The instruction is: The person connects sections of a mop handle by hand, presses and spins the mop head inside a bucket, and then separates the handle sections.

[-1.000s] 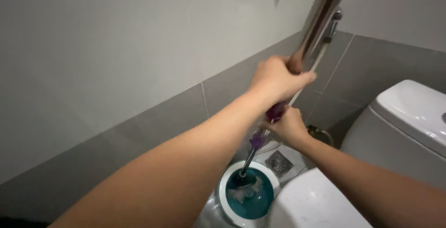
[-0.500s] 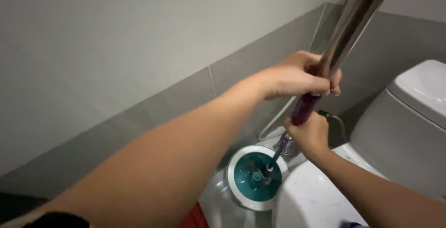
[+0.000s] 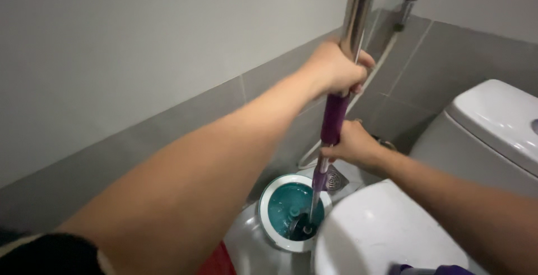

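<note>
Two hands (image 3: 336, 70), one mop (image 3: 334, 119), one bucket (image 3: 268, 225), one toilet (image 3: 493, 123).

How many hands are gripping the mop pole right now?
2. The left hand grips the mop pole high up, where the metal meets the purple sleeve. The right hand holds it lower, above the teal spin bucket. No other hands show.

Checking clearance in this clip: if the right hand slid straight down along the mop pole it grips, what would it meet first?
Probably the purple collar just below the right hand on the mop pole; past it, the teal spin basket of the bucket. Depth along the pole is hard to judge.
</note>
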